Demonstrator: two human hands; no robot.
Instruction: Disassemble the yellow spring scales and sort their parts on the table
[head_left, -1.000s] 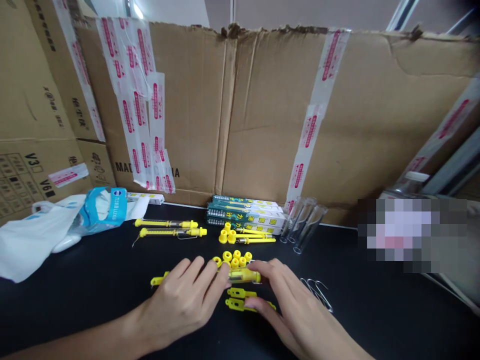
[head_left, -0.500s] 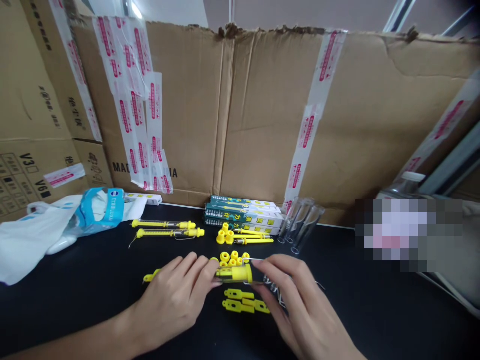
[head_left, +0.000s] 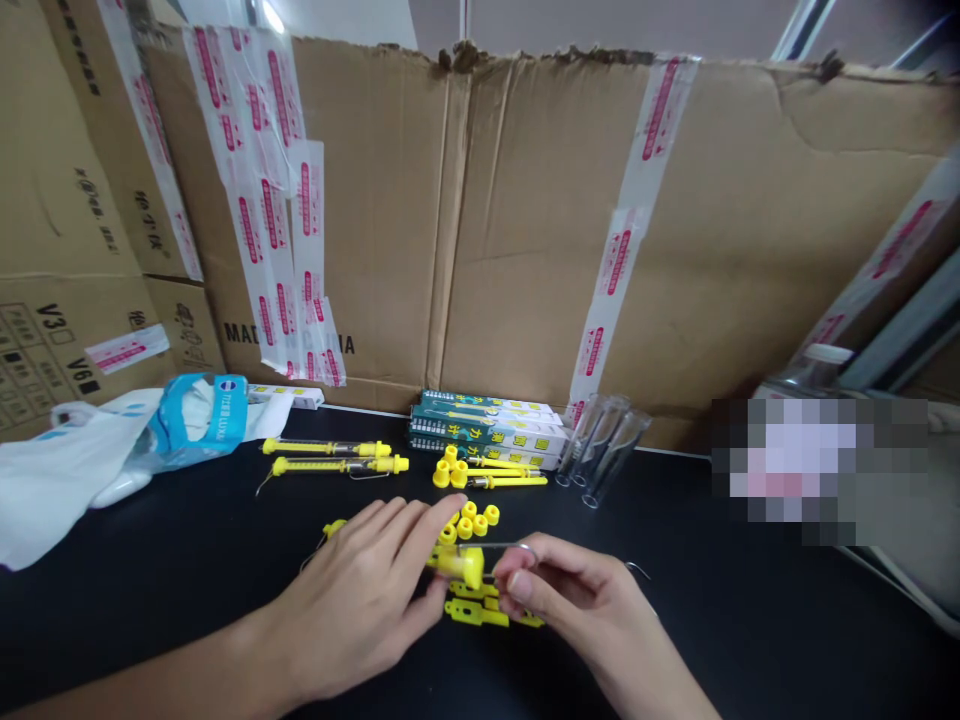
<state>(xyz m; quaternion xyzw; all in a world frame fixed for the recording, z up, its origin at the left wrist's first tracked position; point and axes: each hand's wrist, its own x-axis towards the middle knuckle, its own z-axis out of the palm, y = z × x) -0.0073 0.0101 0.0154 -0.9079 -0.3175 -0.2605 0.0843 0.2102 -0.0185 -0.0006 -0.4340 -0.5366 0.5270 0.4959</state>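
My left hand [head_left: 360, 595] is wrapped round a tubular spring scale [head_left: 466, 567], whose yellow cap points right. A yellow end with a thin wire shows past the hand's far side; the tube's middle is hidden under my fingers. My right hand [head_left: 581, 605] pinches a bent metal wire hook [head_left: 510, 546] at the cap end. Just behind the scale lie several yellow ring caps [head_left: 480, 525]. Flat yellow plastic tabs [head_left: 469, 611] lie below it, partly covered by my right fingers.
Two assembled spring scales [head_left: 337, 465] lie at the left. Printed boxes [head_left: 487, 430] stand behind yellow rods [head_left: 514, 482], beside clear tubes [head_left: 615, 460]. A tissue pack [head_left: 202, 420] is far left. Cardboard [head_left: 525, 220] walls off the back of the black table [head_left: 712, 580].
My right hand has turned and now pinches the wire hook with curled fingertips. The spring scale has tilted slightly, its cap end lower, and my left hand has shifted a little right.
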